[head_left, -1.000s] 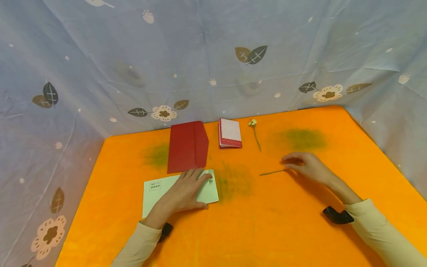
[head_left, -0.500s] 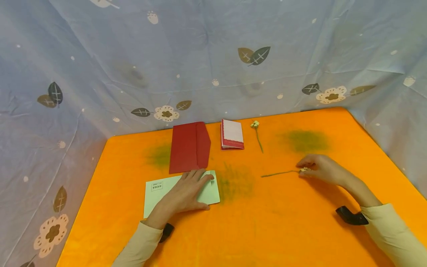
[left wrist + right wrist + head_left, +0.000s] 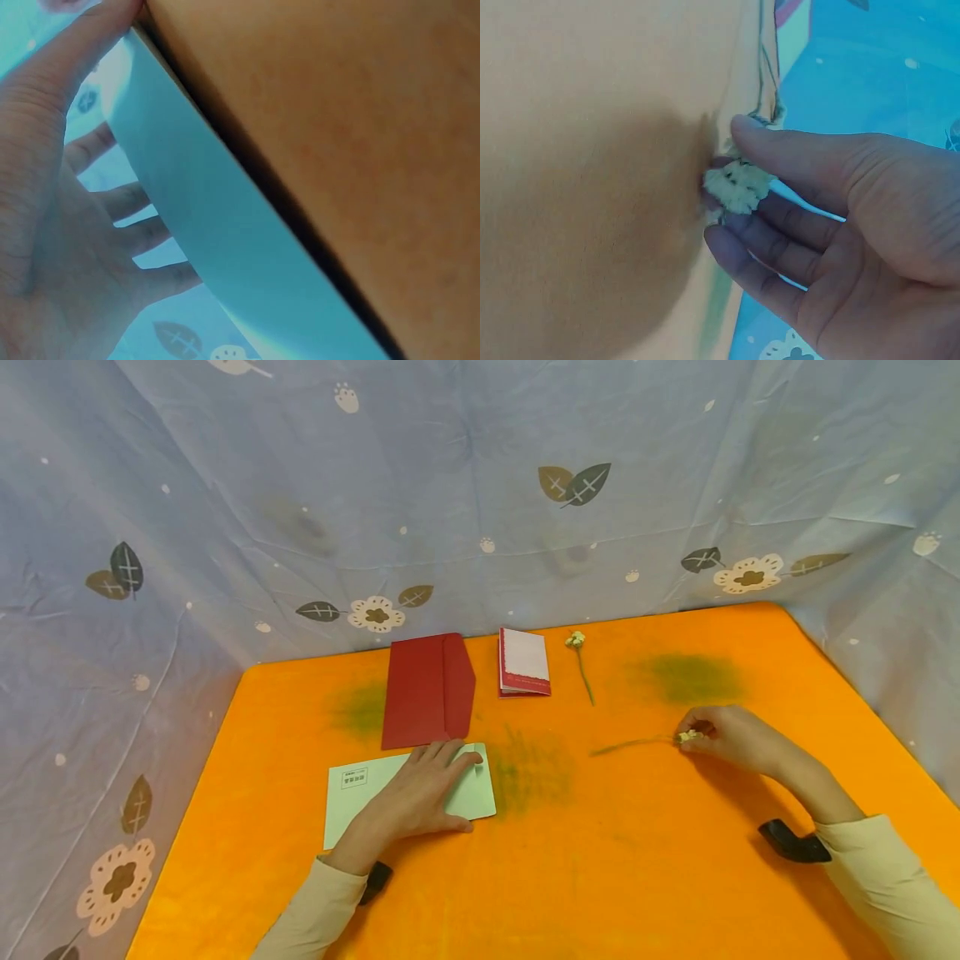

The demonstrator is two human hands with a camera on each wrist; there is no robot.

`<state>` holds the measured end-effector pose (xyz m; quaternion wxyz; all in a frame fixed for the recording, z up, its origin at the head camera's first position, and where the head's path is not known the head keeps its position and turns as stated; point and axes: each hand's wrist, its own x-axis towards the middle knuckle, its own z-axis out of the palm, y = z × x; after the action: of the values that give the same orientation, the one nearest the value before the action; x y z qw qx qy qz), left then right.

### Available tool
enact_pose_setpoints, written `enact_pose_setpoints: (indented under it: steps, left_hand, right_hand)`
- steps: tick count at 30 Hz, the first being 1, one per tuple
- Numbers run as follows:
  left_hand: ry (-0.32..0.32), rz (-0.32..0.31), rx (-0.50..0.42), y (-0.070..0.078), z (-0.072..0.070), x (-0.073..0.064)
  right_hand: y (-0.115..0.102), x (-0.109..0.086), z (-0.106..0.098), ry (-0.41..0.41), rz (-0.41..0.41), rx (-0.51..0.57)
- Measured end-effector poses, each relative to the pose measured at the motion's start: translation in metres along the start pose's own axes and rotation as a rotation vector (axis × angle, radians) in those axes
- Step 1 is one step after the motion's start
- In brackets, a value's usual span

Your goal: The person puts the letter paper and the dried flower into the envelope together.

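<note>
My left hand [image 3: 411,793] rests across a pale green envelope [image 3: 356,797] with a small printed box. Its fingers are spread over the far edge and the thumb lies at the near edge. In the left wrist view the straight fingers meet the rim of the envelope [image 3: 191,187]. On the right, my right hand [image 3: 738,739] pinches a small cream flower [image 3: 687,737] by its head, and the thin stem points left, low over the orange cloth. Up close in the right wrist view, the ruffled bloom [image 3: 739,186] sits between thumb and fingers.
Behind the green envelope lies a red envelope [image 3: 416,693] with its flap to the right. Beside it is a folded white and red card [image 3: 525,656], then a second cream flower [image 3: 575,640]. A blue patterned curtain [image 3: 480,485] borders the orange cloth [image 3: 555,877].
My right hand has shifted right, and its fingers have come round the flower's head, which now shows. The stem has moved slightly. The left hand stays on the green envelope.
</note>
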<state>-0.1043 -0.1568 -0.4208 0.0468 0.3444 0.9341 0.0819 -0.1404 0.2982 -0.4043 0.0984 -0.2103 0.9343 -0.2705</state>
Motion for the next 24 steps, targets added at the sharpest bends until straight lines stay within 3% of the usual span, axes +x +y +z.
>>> enact_pose_setpoints:
  steps: [6, 11, 24]
  left_hand:
    - [0.01, 0.008, 0.003, 0.0, 0.0, -0.001]
    - [0.021, 0.014, 0.008, 0.0, 0.001, 0.0]
    - [0.026, 0.016, 0.02, 0.001, 0.001, 0.001]
  right_hand:
    - [-0.003, 0.001, 0.0, 0.095, -0.04, -0.004]
    - [-0.012, 0.007, 0.006, 0.151, -0.057, 0.071]
    - [-0.048, 0.035, 0.039, 0.038, -0.105, 0.176]
